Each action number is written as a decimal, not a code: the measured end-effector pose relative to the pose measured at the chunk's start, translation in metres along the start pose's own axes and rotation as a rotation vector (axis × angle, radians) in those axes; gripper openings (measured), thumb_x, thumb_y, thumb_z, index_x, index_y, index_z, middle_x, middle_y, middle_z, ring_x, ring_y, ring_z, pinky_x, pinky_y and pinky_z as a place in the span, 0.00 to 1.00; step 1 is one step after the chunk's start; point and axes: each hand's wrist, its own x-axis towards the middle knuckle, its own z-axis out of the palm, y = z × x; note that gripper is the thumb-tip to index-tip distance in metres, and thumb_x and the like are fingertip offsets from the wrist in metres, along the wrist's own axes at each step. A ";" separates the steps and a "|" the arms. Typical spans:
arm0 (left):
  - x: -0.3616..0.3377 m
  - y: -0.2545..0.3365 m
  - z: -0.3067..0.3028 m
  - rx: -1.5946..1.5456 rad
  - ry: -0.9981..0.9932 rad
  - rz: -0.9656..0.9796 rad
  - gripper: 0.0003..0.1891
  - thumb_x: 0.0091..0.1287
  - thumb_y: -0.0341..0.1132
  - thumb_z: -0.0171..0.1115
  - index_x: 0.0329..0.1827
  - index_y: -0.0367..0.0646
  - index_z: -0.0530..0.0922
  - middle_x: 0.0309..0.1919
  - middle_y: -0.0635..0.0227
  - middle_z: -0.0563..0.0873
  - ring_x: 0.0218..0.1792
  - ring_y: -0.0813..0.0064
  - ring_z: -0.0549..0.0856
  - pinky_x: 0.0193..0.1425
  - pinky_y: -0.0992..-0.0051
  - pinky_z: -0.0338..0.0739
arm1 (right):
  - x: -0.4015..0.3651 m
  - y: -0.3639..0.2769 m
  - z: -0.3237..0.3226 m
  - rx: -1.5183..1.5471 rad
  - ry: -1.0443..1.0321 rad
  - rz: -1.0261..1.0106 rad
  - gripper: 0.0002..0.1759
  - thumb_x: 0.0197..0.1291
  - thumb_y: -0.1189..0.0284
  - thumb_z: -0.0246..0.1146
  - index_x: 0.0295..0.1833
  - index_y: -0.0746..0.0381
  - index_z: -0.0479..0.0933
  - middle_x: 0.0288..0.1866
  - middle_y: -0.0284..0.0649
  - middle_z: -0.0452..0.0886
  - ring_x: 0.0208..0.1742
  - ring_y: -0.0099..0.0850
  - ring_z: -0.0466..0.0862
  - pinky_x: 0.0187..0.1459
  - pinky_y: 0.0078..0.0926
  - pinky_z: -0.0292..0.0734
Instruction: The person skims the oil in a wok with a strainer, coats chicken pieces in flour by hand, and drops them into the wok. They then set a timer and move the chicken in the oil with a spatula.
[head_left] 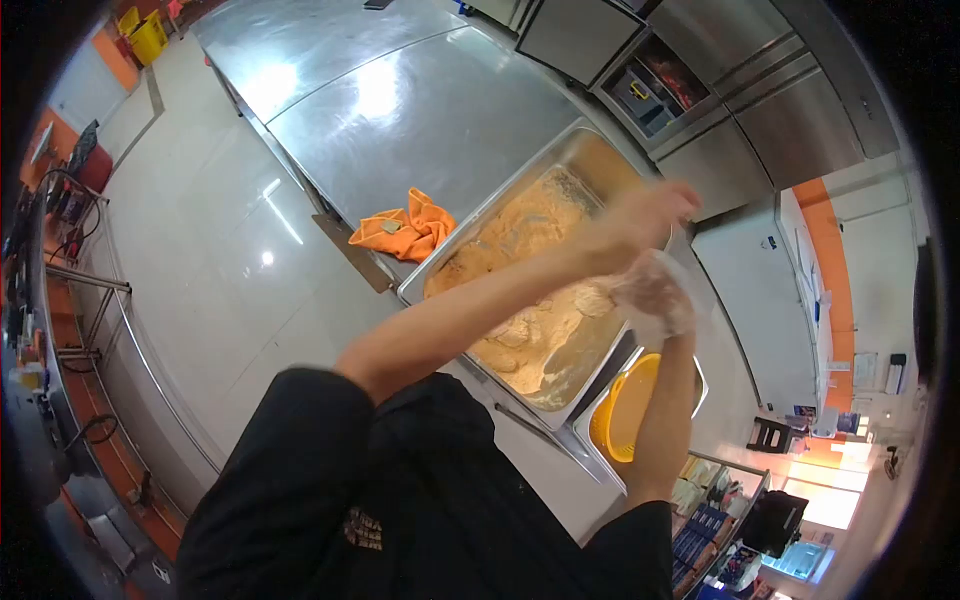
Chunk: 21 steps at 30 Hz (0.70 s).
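My left hand (655, 213), bare and smeared by motion, reaches across above the right side of a large metal tray (590, 385). Just below it in view is my right hand (655, 295), covered by a loose, clear plastic glove; its fingers are blurred. Whether the two hands touch is unclear. Orange-tan powder (520, 225) lies spread in the tray, with several coated pieces (592, 301) near its middle. Beneath my right forearm, a yellow round basket (630, 405) rests in a smaller metal container (590, 432).
An orange cloth (410, 230) lies on the steel table (430, 130) by the tray's left edge. Steel cabinets (800, 125) stand at the upper right, beside a white chest unit (755, 290). A metal rail (150, 370) runs along the left, and a shelf of goods is at lower right.
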 end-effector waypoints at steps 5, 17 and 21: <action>-0.145 0.041 -0.166 0.287 0.620 0.072 0.26 0.66 0.50 0.32 0.56 0.37 0.63 0.46 0.55 0.77 0.52 0.59 0.76 0.60 0.63 0.64 | -0.020 -0.091 0.111 -0.988 -0.027 -0.058 0.22 0.48 0.67 0.65 0.09 0.59 0.63 0.12 0.24 0.57 0.19 0.17 0.59 0.22 0.21 0.54; -0.905 -0.022 -0.045 0.188 1.990 -0.528 0.13 0.63 0.45 0.47 0.26 0.49 0.72 0.17 0.74 0.75 0.17 0.81 0.73 0.17 0.80 0.66 | -0.065 -0.082 0.348 -1.367 -0.413 -0.337 0.12 0.45 0.73 0.65 0.36 0.64 0.71 0.31 0.34 0.75 0.33 0.21 0.73 0.35 0.18 0.70; -0.973 -0.012 0.134 -0.246 2.516 -0.853 0.23 0.61 0.54 0.43 0.37 0.42 0.76 0.25 0.62 0.82 0.21 0.68 0.81 0.22 0.67 0.74 | -0.117 0.010 0.524 -1.347 -0.793 -0.529 0.12 0.46 0.73 0.65 0.36 0.63 0.72 0.31 0.35 0.75 0.34 0.23 0.74 0.36 0.19 0.70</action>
